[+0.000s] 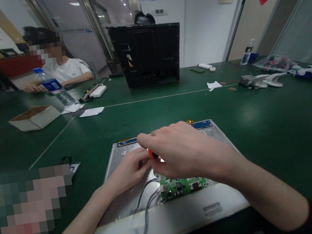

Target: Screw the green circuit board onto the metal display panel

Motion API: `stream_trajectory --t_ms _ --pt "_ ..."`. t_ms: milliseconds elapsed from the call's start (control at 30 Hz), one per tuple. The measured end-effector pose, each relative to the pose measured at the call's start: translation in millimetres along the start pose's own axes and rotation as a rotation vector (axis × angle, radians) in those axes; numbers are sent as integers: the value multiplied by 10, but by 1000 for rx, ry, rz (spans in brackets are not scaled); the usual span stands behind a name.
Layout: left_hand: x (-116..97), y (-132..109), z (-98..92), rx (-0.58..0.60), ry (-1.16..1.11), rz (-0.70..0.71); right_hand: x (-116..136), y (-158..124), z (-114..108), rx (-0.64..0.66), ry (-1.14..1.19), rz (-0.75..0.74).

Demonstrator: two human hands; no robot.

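A silver metal display panel (224, 140) lies flat on the green table in front of me, with a green circuit board (182, 187) on it and grey cables (144, 208) running from the board toward me. My right hand (184, 151) is closed around a tool with an orange handle (151, 154), held upright over the panel just behind the board. My left hand (129, 172) rests on the panel beside it, fingers curled and pinched at the tool's lower end. The tool's tip is hidden by the hands.
A black monitor housing (148, 55) stands upright at the table's far middle. At the far left sit a person in a white shirt (68, 69), a water bottle (53, 89) and a cardboard box (35, 117). Gloves and packets (267, 78) lie at the right.
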State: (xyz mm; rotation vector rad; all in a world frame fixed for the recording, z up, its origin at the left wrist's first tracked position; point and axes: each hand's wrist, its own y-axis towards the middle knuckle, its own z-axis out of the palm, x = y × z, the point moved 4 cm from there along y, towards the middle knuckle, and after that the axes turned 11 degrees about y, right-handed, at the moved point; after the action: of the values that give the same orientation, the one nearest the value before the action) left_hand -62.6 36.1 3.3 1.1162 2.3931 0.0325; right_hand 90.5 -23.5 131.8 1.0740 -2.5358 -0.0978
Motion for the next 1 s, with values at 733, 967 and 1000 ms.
stream_trajectory --t_ms 733,967,1000 --pt "-210 -11 29 56 -35 -27 -25 -2 15 -9 20 -22" --pt "-238 -14 8 1 -23 9 -21 22 11 4 3 4" --pt "-247 -10 6 4 -32 18 -21 21 14 2 1 4"
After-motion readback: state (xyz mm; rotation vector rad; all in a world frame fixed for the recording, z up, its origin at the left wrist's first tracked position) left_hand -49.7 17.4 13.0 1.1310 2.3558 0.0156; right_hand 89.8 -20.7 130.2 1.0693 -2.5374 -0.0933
